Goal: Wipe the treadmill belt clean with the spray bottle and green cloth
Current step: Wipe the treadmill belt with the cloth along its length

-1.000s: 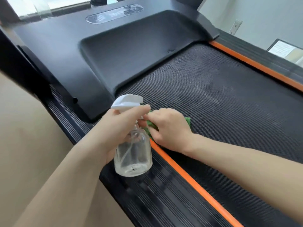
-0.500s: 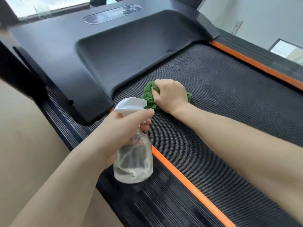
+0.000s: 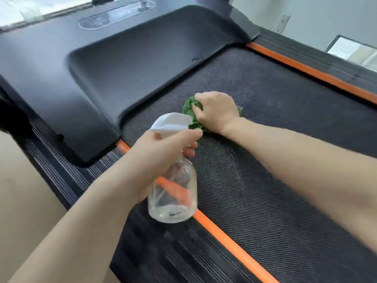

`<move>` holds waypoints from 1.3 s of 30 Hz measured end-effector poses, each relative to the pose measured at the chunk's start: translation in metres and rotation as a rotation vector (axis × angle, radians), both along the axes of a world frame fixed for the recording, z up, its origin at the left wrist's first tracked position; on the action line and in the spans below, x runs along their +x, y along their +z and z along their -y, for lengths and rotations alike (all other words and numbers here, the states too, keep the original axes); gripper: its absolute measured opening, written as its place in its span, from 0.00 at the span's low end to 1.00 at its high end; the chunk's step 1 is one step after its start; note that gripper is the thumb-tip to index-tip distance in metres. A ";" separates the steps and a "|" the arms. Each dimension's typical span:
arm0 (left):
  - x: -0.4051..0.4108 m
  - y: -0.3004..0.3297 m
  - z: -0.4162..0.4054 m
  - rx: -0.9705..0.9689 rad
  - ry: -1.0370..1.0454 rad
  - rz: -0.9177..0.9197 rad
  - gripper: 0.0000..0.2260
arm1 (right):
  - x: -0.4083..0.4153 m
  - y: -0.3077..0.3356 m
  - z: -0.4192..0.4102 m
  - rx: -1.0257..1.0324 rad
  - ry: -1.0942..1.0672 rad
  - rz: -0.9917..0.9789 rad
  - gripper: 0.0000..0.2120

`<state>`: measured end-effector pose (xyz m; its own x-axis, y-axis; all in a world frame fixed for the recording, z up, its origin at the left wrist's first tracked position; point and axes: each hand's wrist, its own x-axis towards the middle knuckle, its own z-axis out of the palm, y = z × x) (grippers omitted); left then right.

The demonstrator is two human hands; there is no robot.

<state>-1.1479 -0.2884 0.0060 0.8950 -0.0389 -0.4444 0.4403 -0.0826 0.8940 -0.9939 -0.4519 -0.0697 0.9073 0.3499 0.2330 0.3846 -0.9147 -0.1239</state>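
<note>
mid-wipe: my right hand clutched the cloth on the belt, left hand gripped the bottle; next, i judged, more sweeps.

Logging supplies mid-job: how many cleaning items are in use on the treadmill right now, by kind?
Spray bottle: 1, clear with a white trigger head, gripped by the left hand.
Green cloth: 1, bunched under the right hand on the treadmill belt.
Total: 2 cleaning items.

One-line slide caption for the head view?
Right hand wipes treadmill belt with green cloth; left hand holds spray bottle.
</note>
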 end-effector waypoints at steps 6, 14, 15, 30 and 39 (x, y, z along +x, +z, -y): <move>0.014 0.017 0.005 0.029 -0.033 0.029 0.11 | -0.091 -0.004 0.016 0.104 0.080 0.016 0.09; 0.033 0.021 0.018 0.094 -0.055 0.069 0.11 | -0.040 -0.003 0.074 0.041 0.046 0.045 0.13; 0.033 0.020 0.019 0.104 -0.063 0.063 0.11 | -0.011 -0.003 0.070 0.024 -0.075 0.027 0.12; 0.061 0.013 0.035 0.090 -0.090 0.059 0.10 | -0.107 -0.004 0.057 0.053 0.328 -0.022 0.10; 0.070 0.008 0.023 0.176 -0.089 0.079 0.11 | -0.015 -0.008 0.029 0.054 -0.155 0.074 0.08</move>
<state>-1.0779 -0.3117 0.0143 0.9237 -0.0470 -0.3802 0.3539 -0.2756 0.8937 -1.0089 -0.4811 -0.0782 0.9292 0.1920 0.3158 0.2491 -0.9566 -0.1514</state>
